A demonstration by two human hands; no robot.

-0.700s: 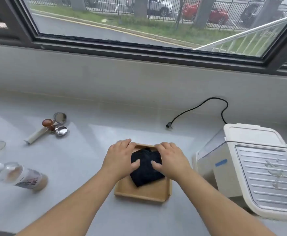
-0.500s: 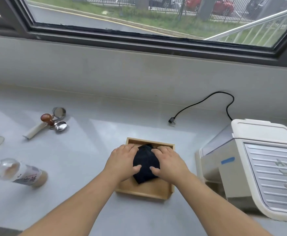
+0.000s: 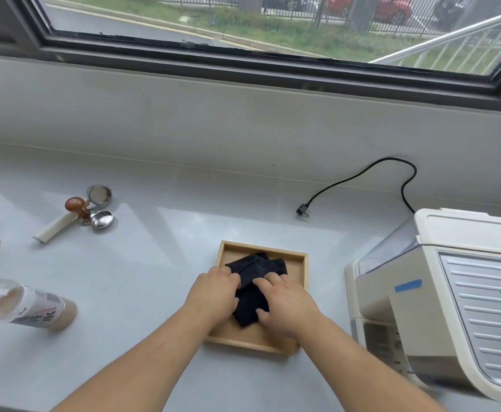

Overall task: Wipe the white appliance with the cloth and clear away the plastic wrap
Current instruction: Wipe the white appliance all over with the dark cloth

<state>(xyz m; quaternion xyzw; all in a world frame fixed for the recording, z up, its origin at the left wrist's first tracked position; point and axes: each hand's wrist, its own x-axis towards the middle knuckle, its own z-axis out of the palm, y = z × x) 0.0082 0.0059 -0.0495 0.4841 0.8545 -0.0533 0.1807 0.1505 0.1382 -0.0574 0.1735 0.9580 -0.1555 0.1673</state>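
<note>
left hand [image 3: 213,292]: fingers curled, gripping cloth [image 3: 258,267] | right hand [image 3: 288,304]: pinching cloth between thumb and fingers | cloth in tray [image 3: 295,270] | appliance [image 3: 451,307] beside tray

passage: counter [image 3: 142,281] between tray [image 3: 262,246] and bottle [image 3: 26,304] | obstacle: white appliance [image 3: 439,307] just right of tray

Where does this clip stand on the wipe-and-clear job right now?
Done: nothing visibly. In hand: the left hand and right hand grip the black cloth lying in the wooden tray. Left: no hand is on the white appliance beside the tray, so wiping has not begun; I cannot make out plastic wrap clearly.
</note>
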